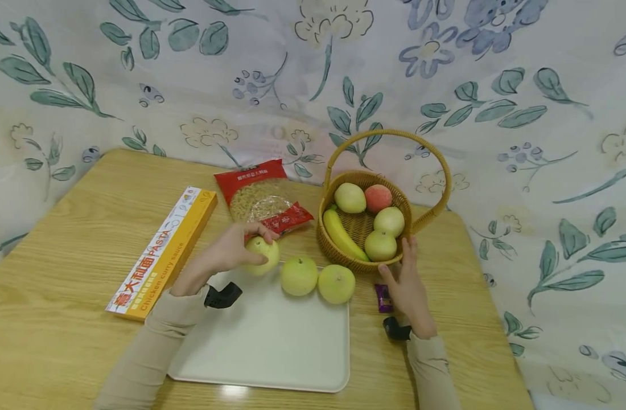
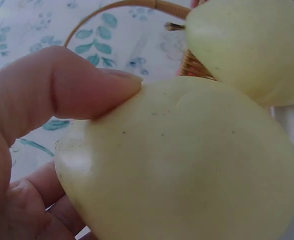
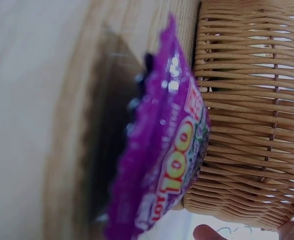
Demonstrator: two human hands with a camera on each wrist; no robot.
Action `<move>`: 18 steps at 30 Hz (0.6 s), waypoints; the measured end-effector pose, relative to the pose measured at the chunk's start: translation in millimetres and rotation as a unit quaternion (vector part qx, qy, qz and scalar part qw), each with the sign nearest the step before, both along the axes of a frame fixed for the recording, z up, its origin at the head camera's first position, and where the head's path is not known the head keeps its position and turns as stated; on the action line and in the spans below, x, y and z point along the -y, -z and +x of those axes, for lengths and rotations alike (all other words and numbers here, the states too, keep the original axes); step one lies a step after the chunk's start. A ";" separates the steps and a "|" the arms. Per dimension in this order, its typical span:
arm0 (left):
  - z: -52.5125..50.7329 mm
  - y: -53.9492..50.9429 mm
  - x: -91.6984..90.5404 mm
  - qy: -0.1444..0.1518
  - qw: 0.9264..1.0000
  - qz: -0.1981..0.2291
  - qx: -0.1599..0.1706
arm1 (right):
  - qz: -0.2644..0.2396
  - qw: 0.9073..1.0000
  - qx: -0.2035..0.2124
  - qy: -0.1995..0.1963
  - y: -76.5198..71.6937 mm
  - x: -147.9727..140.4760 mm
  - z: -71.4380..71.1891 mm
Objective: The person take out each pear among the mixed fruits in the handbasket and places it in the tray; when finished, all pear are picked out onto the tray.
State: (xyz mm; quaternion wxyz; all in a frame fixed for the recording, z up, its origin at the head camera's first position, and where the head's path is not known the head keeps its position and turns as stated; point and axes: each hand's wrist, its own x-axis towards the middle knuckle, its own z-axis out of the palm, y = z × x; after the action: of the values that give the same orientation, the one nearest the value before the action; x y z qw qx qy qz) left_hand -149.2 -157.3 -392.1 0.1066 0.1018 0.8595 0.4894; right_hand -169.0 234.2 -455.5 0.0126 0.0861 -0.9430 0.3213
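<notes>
My left hand (image 1: 230, 249) grips a pale yellow-green pear (image 1: 264, 263) above the back left of the white tray (image 1: 272, 347), thumb curled over it. Two more pears, a middle one (image 1: 299, 277) and a right one (image 1: 336, 283), sit side by side at the tray's back edge. In the left wrist view the held pear (image 2: 182, 160) fills the middle. The fingers of my right hand (image 1: 409, 290) rest against the front right side of the wicker basket (image 1: 330, 250), thumb spread apart. Inside lie a banana (image 1: 342, 234), a peach (image 1: 378, 199) and several pale pears (image 1: 381, 245).
A purple-wrapped snack (image 3: 172, 145) lies on the table beside the basket, near my right wrist. Behind the tray is a red bag of pasta (image 1: 262, 196). An orange-and-white pasta box (image 1: 164, 253) lies at the left. The basket's tall handle (image 1: 390, 132) arches upward.
</notes>
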 end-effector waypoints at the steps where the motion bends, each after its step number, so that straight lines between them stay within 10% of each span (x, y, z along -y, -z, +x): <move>1: 0.5 2.1 0.3 0.005 1.000 0.003 0.002 | 0.000 1.000 -0.001 0.001 -0.1 -0.4 0.1; 18: 0.2 18.0 -6.2 0.068 0.996 0.049 -0.002 | 0.006 1.000 0.000 -0.003 0.3 -0.8 -1.6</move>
State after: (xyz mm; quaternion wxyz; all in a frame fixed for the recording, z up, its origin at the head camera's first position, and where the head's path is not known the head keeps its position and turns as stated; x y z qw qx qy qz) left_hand -149.0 -151.1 -410.1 0.1325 0.1660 0.8258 0.5224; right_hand -170.6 235.0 -455.8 0.0107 0.0892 -0.9447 0.3153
